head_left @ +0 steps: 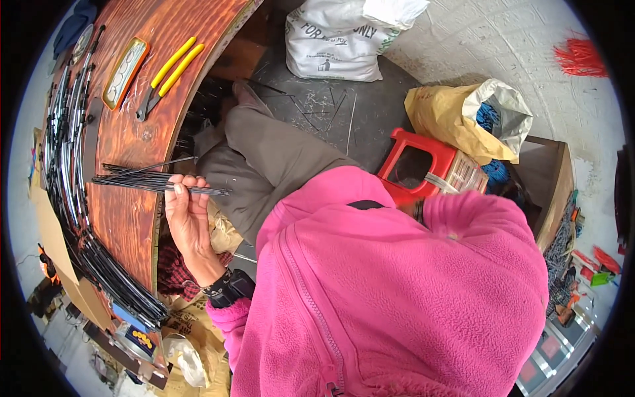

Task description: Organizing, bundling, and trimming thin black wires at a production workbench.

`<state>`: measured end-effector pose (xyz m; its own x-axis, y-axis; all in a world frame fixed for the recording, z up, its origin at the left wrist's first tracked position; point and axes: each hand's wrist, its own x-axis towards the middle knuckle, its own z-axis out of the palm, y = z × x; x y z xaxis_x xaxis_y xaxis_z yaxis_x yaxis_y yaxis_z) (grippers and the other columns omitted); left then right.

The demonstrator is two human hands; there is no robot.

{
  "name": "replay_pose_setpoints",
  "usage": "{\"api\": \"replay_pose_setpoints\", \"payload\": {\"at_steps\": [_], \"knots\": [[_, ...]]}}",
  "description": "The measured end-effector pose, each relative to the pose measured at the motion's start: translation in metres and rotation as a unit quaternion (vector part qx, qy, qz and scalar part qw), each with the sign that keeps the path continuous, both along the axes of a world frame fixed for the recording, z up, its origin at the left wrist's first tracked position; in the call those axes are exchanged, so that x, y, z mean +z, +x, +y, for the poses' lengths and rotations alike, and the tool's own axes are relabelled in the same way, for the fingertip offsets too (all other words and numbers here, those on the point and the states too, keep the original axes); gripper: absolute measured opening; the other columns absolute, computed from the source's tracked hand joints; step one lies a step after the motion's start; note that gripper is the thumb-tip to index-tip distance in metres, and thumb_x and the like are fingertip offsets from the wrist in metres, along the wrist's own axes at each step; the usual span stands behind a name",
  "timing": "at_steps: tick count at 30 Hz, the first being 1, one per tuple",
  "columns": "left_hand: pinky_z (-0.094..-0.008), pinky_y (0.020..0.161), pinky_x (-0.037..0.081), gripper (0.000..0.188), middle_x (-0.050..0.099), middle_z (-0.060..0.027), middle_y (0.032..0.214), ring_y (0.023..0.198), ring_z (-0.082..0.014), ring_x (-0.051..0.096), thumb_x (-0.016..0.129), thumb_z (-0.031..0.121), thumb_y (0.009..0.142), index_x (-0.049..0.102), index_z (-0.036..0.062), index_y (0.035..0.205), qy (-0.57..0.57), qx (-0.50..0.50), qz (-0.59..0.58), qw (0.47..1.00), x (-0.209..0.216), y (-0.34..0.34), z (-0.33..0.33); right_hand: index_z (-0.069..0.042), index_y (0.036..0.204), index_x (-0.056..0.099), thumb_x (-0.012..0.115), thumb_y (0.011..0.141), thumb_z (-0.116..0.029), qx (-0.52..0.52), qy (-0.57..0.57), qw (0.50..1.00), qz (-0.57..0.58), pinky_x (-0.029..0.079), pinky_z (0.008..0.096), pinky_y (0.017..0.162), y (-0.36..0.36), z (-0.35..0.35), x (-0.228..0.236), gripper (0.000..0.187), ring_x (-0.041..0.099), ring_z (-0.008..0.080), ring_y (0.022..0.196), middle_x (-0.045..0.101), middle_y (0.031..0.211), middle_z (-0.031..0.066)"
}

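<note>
While the left hand [188, 192] is raised at the near edge of the worktop [126, 228], its grip is closed around a bundle of thin black rods [142, 182], thumb and fingertips pressed against them. The rods are slender, straight and stiff-looking; whether they are metal or plastic, I cannot tell. Beneath them, the worktop is reddish-brown wood with a bold, streaky grain and a pale, rough edge. Yellow-handled pliers [173, 63] lie on it, beside a shallow orange-rimmed tray [133, 76]. Farther left, dark and silvery strips [66, 145] lie in a long row, with a thick cluster of black rods [126, 284] below. The jacket [410, 284] is fuzzy pink fleece, the stool [450, 151] smooth red plastic, and the bag [443, 119] creased yellow paper with blue strands [487, 118] showing at its mouth.

The right hand is hidden beyond its pink sleeve [476, 215] — I cannot tell how its grip stands or what it touches. Fingers cover part of the held bundle, and its separate rods are hard to count. The strips at far left blur together toward the dark rim of the view, and the white sack [331, 43] is cut off at the top.

The bundle's long axis runs nearly level across the view, dipping slightly to the right: one end fans out over the worktop, the other — tighter — points right, above the grey-brown trousers [291, 149]. One rod splays away at an upward slant.
</note>
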<state>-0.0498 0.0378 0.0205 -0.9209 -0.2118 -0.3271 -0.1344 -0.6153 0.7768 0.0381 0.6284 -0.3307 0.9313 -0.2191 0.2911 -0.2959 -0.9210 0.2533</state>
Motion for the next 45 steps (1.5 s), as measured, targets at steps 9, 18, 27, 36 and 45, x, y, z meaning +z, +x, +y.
{"api": "replay_pose_setpoints", "payload": {"at_steps": [9, 18, 27, 36, 45], "knots": [[-0.0294, 0.080, 0.057, 0.020, 0.065, -0.0072, 0.100, 0.093, -0.0206, 0.065, 0.058, 0.017, 0.098, 0.056, 0.0054, 0.115, -0.034, 0.010, -0.017, 0.999, 0.009, 0.003, -0.003, -0.002, 0.109, 0.066, 0.068, 0.076, -0.046, 0.056, -0.106, 0.992, 0.035, 0.053, 0.0452, 0.077, 0.024, -0.037, 0.032, 0.055, 0.066, 0.0339, 0.091, 0.069, 0.099, 0.0185], [-0.0292, 0.079, 0.057, 0.019, 0.065, -0.0069, 0.098, 0.093, -0.0203, 0.065, 0.058, 0.017, 0.098, 0.056, 0.0057, 0.114, -0.037, 0.027, -0.012, 0.999, 0.003, 0.012, -0.008, -0.003, 0.110, 0.066, 0.068, 0.077, -0.044, 0.116, -0.190, 0.971, 0.081, 0.053, 0.0446, 0.077, -0.024, -0.091, 0.161, 0.053, 0.066, 0.0328, 0.092, 0.069, 0.101, 0.0175], [-0.0295, 0.079, 0.056, 0.020, 0.064, -0.0069, 0.099, 0.093, -0.0202, 0.066, 0.059, 0.018, 0.098, 0.056, 0.0065, 0.114, -0.033, 0.014, -0.002, 0.999, -0.001, 0.004, -0.009, -0.004, 0.111, 0.065, 0.067, 0.078, -0.043, 0.159, -0.256, 0.945, 0.127, 0.053, 0.0441, 0.076, -0.011, -0.119, 0.224, 0.051, 0.065, 0.0317, 0.092, 0.068, 0.102, 0.0165], [-0.0305, 0.082, 0.056, 0.019, 0.064, -0.0059, 0.100, 0.095, -0.0199, 0.065, 0.058, 0.017, 0.098, 0.056, 0.0064, 0.114, -0.034, 0.012, -0.010, 0.999, 0.002, 0.005, -0.010, -0.005, 0.112, 0.065, 0.067, 0.079, -0.042, 0.203, -0.344, 0.901, 0.170, 0.053, 0.0435, 0.076, 0.026, -0.086, 0.188, 0.050, 0.065, 0.0307, 0.093, 0.068, 0.103, 0.0155], [-0.0311, 0.082, 0.056, 0.019, 0.064, -0.0066, 0.099, 0.094, -0.0201, 0.065, 0.058, 0.018, 0.098, 0.056, 0.0059, 0.114, -0.039, 0.007, -0.004, 0.999, 0.001, -0.001, -0.010, -0.006, 0.113, 0.065, 0.066, 0.080, -0.041, 0.230, -0.419, 0.851, 0.217, 0.053, 0.0430, 0.076, 0.063, -0.072, 0.184, 0.048, 0.065, 0.0296, 0.094, 0.068, 0.104, 0.0145]]}}
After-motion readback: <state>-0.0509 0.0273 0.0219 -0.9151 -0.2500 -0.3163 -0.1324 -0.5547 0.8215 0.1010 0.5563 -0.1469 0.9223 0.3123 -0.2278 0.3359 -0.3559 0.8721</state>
